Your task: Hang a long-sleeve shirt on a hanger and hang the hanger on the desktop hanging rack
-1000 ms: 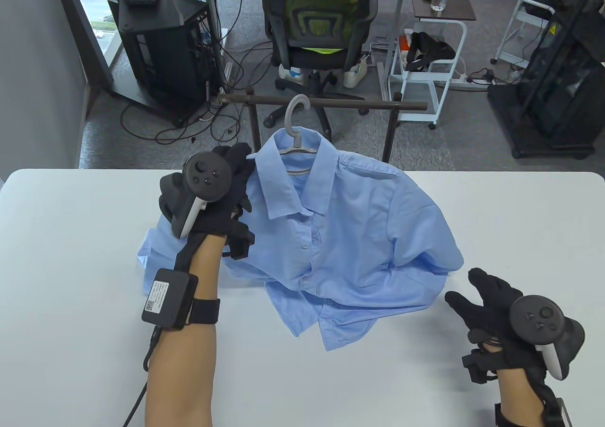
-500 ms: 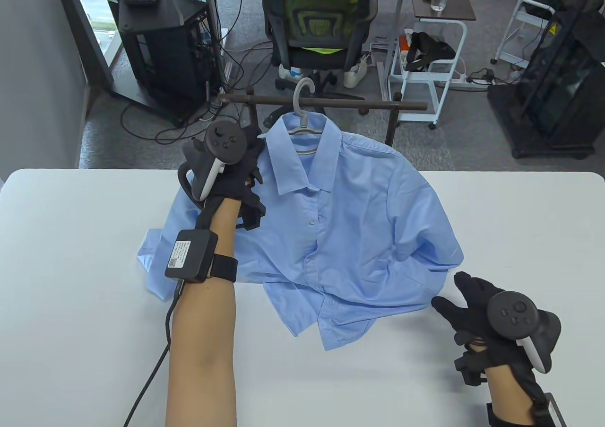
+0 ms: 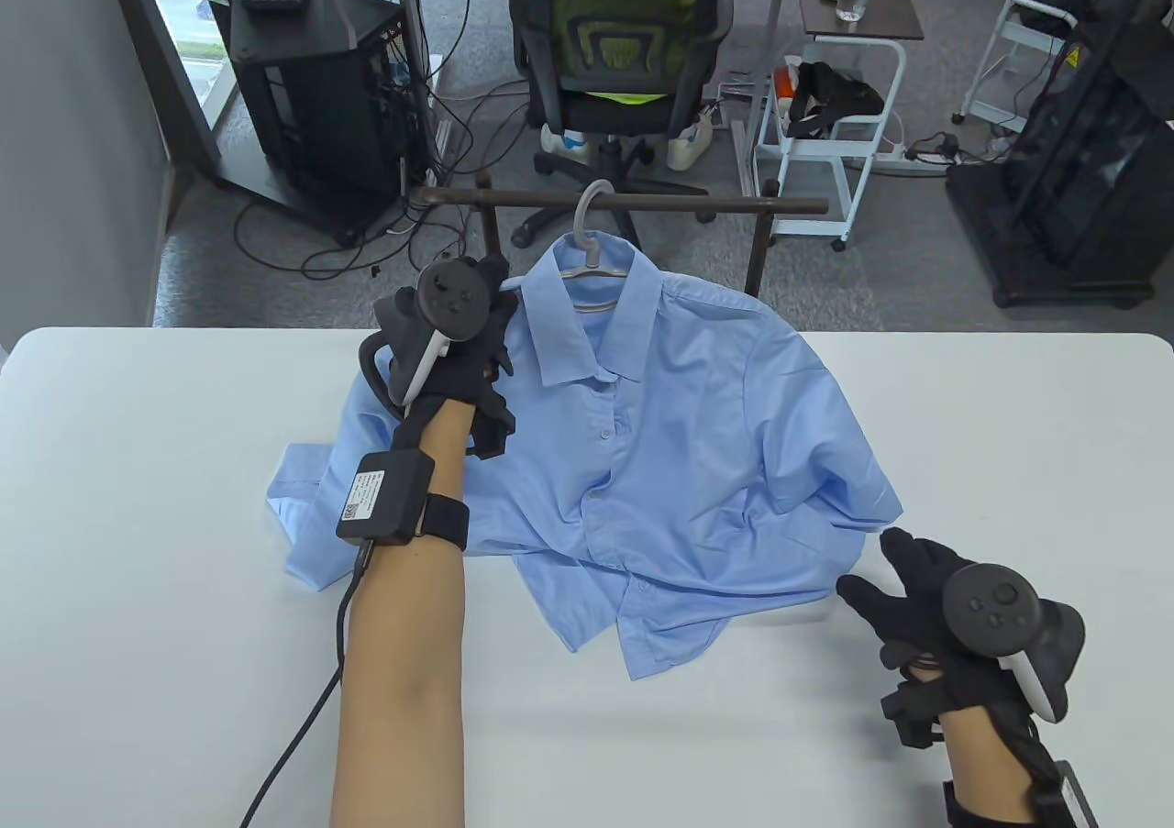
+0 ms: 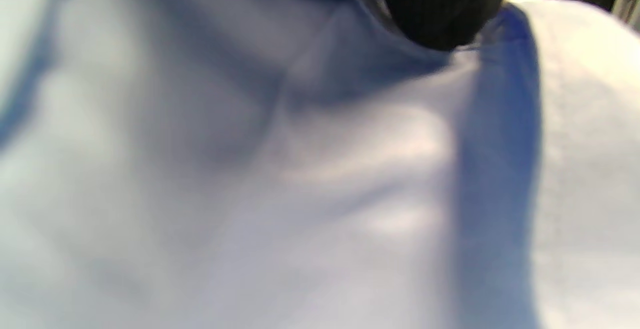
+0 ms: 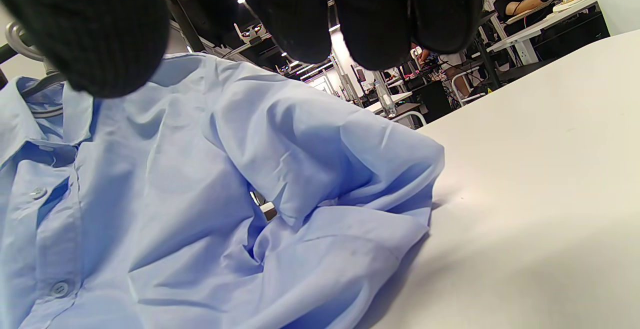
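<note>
A light blue long-sleeve shirt (image 3: 660, 434) sits on a grey hanger (image 3: 587, 264), collar raised toward the far edge and hem lying on the white table (image 3: 138, 498). The hanger's hook (image 3: 592, 204) crosses the dark bar of the rack (image 3: 697, 203) in the table view; whether it rests on the bar is unclear. My left hand (image 3: 486, 333) grips the shirt's left shoulder and holds it up; the left wrist view shows one fingertip (image 4: 440, 9) against blurred blue cloth (image 4: 300, 169). My right hand (image 3: 880, 571) lies open beside the shirt's right sleeve, holding nothing.
The rack's two posts (image 3: 757, 250) stand just past the table's far edge. Behind it are an office chair (image 3: 624, 58), a white cart (image 3: 825, 131) and a computer stand (image 3: 312, 85). Bare tabletop (image 5: 525, 194) stretches to the right of the shirt.
My left hand has carried the shirt's shoulder up and away from me, and the hook rose from below the bar to the bar. My right hand slid a little left toward the sleeve.
</note>
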Demonstrator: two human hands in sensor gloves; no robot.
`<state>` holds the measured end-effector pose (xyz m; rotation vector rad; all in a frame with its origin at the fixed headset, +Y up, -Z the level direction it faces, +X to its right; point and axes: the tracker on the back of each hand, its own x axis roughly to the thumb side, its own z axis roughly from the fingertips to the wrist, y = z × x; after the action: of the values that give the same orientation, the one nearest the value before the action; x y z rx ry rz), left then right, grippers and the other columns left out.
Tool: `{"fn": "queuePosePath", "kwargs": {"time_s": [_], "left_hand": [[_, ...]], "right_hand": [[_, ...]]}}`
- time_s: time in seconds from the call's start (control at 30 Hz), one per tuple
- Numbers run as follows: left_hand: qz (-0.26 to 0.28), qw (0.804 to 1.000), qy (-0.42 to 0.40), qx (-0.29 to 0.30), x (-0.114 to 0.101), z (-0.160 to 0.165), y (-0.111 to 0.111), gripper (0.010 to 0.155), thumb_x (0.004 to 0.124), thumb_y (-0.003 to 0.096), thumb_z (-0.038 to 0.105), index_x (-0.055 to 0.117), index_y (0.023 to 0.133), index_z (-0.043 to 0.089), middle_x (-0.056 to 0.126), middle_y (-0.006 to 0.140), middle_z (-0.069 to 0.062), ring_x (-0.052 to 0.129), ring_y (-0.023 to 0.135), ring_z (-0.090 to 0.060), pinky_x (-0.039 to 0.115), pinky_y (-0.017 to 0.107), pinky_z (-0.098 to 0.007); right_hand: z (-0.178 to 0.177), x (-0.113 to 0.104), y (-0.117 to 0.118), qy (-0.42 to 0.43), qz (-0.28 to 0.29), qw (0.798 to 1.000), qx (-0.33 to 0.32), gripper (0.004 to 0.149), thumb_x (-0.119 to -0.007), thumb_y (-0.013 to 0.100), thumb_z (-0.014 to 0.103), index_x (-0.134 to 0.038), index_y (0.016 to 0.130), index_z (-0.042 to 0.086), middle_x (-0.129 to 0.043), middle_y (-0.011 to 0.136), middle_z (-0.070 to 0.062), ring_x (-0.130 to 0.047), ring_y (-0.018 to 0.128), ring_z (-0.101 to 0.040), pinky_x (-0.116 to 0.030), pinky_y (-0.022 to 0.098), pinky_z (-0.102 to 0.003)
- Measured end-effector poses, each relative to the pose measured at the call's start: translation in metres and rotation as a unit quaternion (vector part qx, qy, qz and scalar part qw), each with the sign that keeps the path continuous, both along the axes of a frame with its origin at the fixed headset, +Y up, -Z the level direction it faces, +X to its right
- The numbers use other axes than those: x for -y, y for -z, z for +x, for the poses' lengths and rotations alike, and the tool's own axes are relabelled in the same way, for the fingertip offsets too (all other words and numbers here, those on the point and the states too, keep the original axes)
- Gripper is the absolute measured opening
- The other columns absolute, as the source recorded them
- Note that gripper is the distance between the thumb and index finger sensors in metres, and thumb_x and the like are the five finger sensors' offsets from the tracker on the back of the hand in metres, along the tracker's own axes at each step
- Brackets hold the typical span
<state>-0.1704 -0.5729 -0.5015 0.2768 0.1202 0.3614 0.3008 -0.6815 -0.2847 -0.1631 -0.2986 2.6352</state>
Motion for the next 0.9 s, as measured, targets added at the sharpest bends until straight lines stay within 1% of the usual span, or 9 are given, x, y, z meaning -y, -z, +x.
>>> {"fn": "queuePosePath", "kwargs": {"time_s": [0.1, 0.2, 0.27, 0.37, 0.57, 0.6, 0.77, 0.83, 0.9], "left_hand": [[-0.006, 1.000, 0.027, -0.003, 0.004, -0.006, -0.008, 0.077, 0.077, 0.0432, 0.057, 0.046, 0.112, 0.040, 0.050, 0.119, 0.006, 0.063, 0.114, -0.026, 0.040, 0.082, -0.061], [-0.005, 0.999, 0.038, 0.003, 0.002, -0.014, -0.021, 0.080, 0.077, 0.0421, 0.059, 0.046, 0.112, 0.038, 0.049, 0.120, 0.004, 0.062, 0.115, -0.028, 0.039, 0.082, -0.062], [-0.003, 0.999, 0.041, 0.017, -0.002, -0.021, -0.036, 0.080, 0.077, 0.0420, 0.060, 0.046, 0.113, 0.037, 0.050, 0.121, 0.003, 0.065, 0.113, -0.029, 0.041, 0.081, -0.062], [0.001, 0.997, 0.050, 0.054, -0.006, -0.025, -0.062, 0.079, 0.077, 0.0422, 0.060, 0.049, 0.112, 0.036, 0.050, 0.122, 0.002, 0.065, 0.113, -0.031, 0.042, 0.081, -0.063], [0.073, 0.986, 0.098, 0.110, -0.009, -0.013, -0.139, 0.078, 0.079, 0.0412, 0.060, 0.056, 0.111, 0.034, 0.059, 0.119, 0.000, 0.069, 0.112, -0.033, 0.045, 0.079, -0.064], [0.077, 0.985, 0.101, 0.117, -0.008, -0.011, -0.146, 0.078, 0.080, 0.0409, 0.059, 0.057, 0.111, 0.034, 0.061, 0.118, 0.000, 0.068, 0.112, -0.033, 0.044, 0.079, -0.065], [0.106, 0.975, 0.122, 0.151, 0.006, 0.009, -0.195, 0.078, 0.081, 0.0398, 0.059, 0.058, 0.111, 0.034, 0.062, 0.118, 0.000, 0.067, 0.112, -0.032, 0.043, 0.079, -0.065], [0.108, 0.972, 0.139, 0.153, 0.020, 0.019, -0.210, 0.079, 0.081, 0.0395, 0.059, 0.058, 0.111, 0.035, 0.062, 0.118, 0.001, 0.066, 0.113, -0.032, 0.042, 0.080, -0.065], [0.106, 0.972, 0.143, 0.154, 0.034, 0.024, -0.219, 0.080, 0.082, 0.0387, 0.060, 0.058, 0.111, 0.035, 0.061, 0.119, 0.001, 0.064, 0.114, -0.032, 0.041, 0.080, -0.065]], "right_hand": [[0.000, 0.000, 0.000, -0.001, 0.002, 1.000, 0.001, 0.078, -0.090, 0.034, 0.066, -0.082, 0.097, 0.019, -0.079, 0.094, -0.021, -0.079, 0.085, -0.052, -0.057, 0.063, -0.073], [-0.003, -0.001, 0.000, -0.006, 0.006, 1.000, -0.003, 0.078, -0.090, 0.034, 0.066, -0.082, 0.097, 0.019, -0.079, 0.094, -0.021, -0.078, 0.086, -0.052, -0.057, 0.064, -0.073], [-0.008, -0.001, 0.000, -0.017, 0.008, 1.000, -0.006, 0.078, -0.089, 0.035, 0.066, -0.082, 0.097, 0.019, -0.079, 0.094, -0.021, -0.078, 0.085, -0.052, -0.057, 0.064, -0.073], [-0.014, 0.000, -0.001, -0.023, 0.006, 1.000, -0.014, 0.077, -0.088, 0.036, 0.067, -0.082, 0.097, 0.019, -0.078, 0.094, -0.021, -0.078, 0.086, -0.052, -0.057, 0.063, -0.073], [-0.030, 0.001, -0.003, -0.040, 0.023, 0.998, -0.034, 0.075, -0.086, 0.038, 0.066, -0.081, 0.097, 0.019, -0.078, 0.095, -0.021, -0.077, 0.086, -0.052, -0.057, 0.063, -0.072], [-0.032, 0.001, -0.004, -0.042, 0.026, 0.998, -0.037, 0.075, -0.085, 0.038, 0.066, -0.081, 0.097, 0.019, -0.077, 0.095, -0.021, -0.077, 0.086, -0.052, -0.057, 0.063, -0.072], [-0.050, 0.000, -0.008, -0.064, 0.041, 0.995, -0.064, 0.074, -0.085, 0.039, 0.066, -0.081, 0.097, 0.020, -0.077, 0.096, -0.021, -0.076, 0.088, -0.052, -0.057, 0.063, -0.072], [-0.057, 0.000, -0.010, -0.071, 0.051, 0.993, -0.076, 0.074, -0.085, 0.039, 0.066, -0.081, 0.097, 0.020, -0.076, 0.097, -0.021, -0.075, 0.088, -0.052, -0.057, 0.063, -0.072], [-0.063, 0.001, -0.012, -0.076, 0.059, 0.992, -0.087, 0.073, -0.084, 0.039, 0.065, -0.081, 0.097, 0.020, -0.076, 0.097, -0.021, -0.075, 0.089, -0.052, -0.057, 0.064, -0.072]]}}
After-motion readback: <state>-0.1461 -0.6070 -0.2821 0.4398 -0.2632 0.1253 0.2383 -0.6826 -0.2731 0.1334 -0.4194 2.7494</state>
